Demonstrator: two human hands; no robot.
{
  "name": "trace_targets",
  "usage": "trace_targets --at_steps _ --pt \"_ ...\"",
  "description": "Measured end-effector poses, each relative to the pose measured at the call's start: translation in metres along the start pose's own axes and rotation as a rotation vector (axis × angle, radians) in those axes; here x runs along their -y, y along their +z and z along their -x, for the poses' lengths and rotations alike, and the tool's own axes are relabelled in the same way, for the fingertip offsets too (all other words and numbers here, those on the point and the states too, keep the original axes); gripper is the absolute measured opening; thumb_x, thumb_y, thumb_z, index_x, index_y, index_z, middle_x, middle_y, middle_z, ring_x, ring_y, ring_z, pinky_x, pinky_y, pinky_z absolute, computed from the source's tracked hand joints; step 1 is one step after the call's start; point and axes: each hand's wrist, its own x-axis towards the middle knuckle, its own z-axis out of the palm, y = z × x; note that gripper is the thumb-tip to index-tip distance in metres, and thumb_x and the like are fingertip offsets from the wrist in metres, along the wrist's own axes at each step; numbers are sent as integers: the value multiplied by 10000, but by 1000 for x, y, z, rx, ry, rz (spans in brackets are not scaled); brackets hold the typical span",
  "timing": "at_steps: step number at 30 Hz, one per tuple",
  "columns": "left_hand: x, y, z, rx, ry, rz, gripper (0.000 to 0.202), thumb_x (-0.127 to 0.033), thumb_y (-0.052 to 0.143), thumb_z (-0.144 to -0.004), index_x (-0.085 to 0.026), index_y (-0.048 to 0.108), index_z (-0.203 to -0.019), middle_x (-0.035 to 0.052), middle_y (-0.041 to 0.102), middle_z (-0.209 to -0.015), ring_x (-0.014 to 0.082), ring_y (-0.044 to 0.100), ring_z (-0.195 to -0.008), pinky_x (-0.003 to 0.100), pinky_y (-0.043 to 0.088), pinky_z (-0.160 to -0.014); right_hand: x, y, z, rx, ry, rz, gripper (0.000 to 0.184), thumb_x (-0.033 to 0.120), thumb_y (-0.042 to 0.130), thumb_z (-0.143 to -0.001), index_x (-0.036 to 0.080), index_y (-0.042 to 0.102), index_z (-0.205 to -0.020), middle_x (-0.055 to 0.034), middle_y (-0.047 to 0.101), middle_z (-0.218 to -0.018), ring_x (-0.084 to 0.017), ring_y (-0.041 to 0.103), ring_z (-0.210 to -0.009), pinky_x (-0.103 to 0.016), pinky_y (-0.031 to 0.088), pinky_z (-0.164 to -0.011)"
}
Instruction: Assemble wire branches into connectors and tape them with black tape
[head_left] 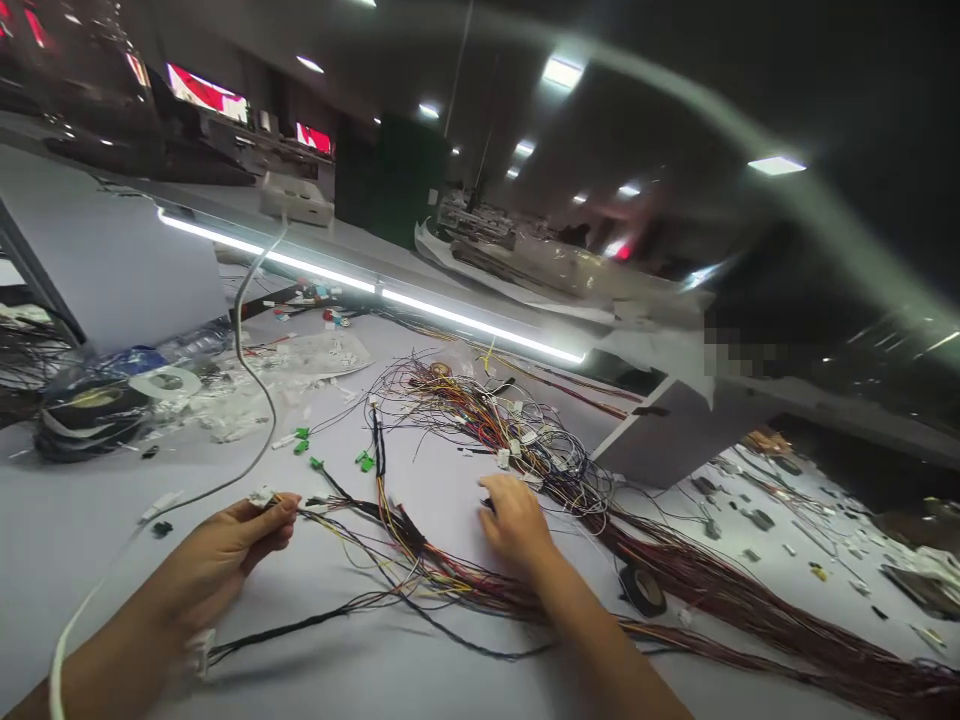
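Between thumb and fingers, my left hand [251,535] pinches a white connector [262,496] with thin wires running right from it. Those wires join a wire harness [409,535] partly wrapped in black tape, with green connectors [365,461] near its far branches. My right hand [516,520] is above the table just beyond the harness, fingers curled together. A small dark spot shows at its fingertips, too small to name. Below my left hand, another white connector [202,652] ends a black-wrapped branch.
A thick bundle of loose wires [480,415] runs from the table's middle to the lower right. A black tape roll [643,590] stands beside it. A white cable [251,375] hangs down at left. Plastic bags [247,395] and a lit light bar [480,325] are behind.
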Motion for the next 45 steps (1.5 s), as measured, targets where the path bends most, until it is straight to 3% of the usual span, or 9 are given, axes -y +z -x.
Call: trace_targets --at_steps 3,5,10,14,24,29,34,39,45 --pt "3 6 2 -23 -8 119 134 11 656 -762 -104 724 -758 30 638 -688 88 614 -578 152 575 -577 -55 -2 31 23 56 18 326 182 582 -806 169 607 -1131 -132 645 -1116 -310 544 -1087 -489 412 -942" --pt "7 8 4 9 -11 198 178 28 607 -792 -101 728 -805 39 645 -704 88 625 -594 155 575 -592 -56 0 30 5 9 -103 254 191 542 -844 193 615 -1087 -108 654 -1087 -285 559 -1069 -484 402 -960" --pt "11 8 16 154 78 156 101 -66 685 -778 -125 727 -849 33 645 -738 101 628 -668 190 567 -685 43 -15 -33 76 -254 -667 193 175 450 -883 211 596 -1003 -59 631 -973 -194 577 -924 -340 467 -822" --pt "8 8 28 177 145 51 105 -210 736 -767 -159 725 -858 17 653 -796 105 616 -741 203 529 -767 119 -24 -81 140 -532 -748 224 103 454 -806 205 602 -940 -31 611 -888 -173 534 -862 -329 434 -817" --pt "11 19 49 241 288 -49 291 -236 764 -705 -215 693 -986 38 699 -975 214 611 -976 342 412 -955 144 0 -104 202 -643 -667 207 75 529 -769 209 600 -910 -9 580 -820 -159 501 -816 -303 411 -817" --pt "13 13 47 51 493 -310 151 -309 735 -740 -219 706 -858 15 656 -828 196 580 -837 315 442 -826 147 14 -114 300 -558 -771 123 142 608 -769 202 619 -876 -7 595 -881 -152 537 -871 -295 424 -836" --pt "0 1 34 -26 774 -590 123 -335 733 -732 -246 746 -815 47 643 -915 239 547 -988 324 409 -923 174 40 -102 247 -34 -797 424 257 635 -794 219 533 -1204 -86 508 -1234 -185 573 -1010 -348 446 -874" --pt "-2 0 17 99 499 -270 230 -376 737 -730 -220 739 -900 69 668 -1070 256 553 -1090 336 403 -971 190 38 -67 349 11 -676 373 288 365 -974 249 418 -1341 -52 662 -963 -185 630 -794 -310 445 -727" --pt "6 3 16 148 262 38 187 -324 774 -712 -177 697 -800 10 677 -763 149 616 -734 251 487 -715 135 25 -36 440 -159 -425 395 245 366 -968 261 438 -1356 -41 674 -832 -199 616 -737 -265 385 -646"
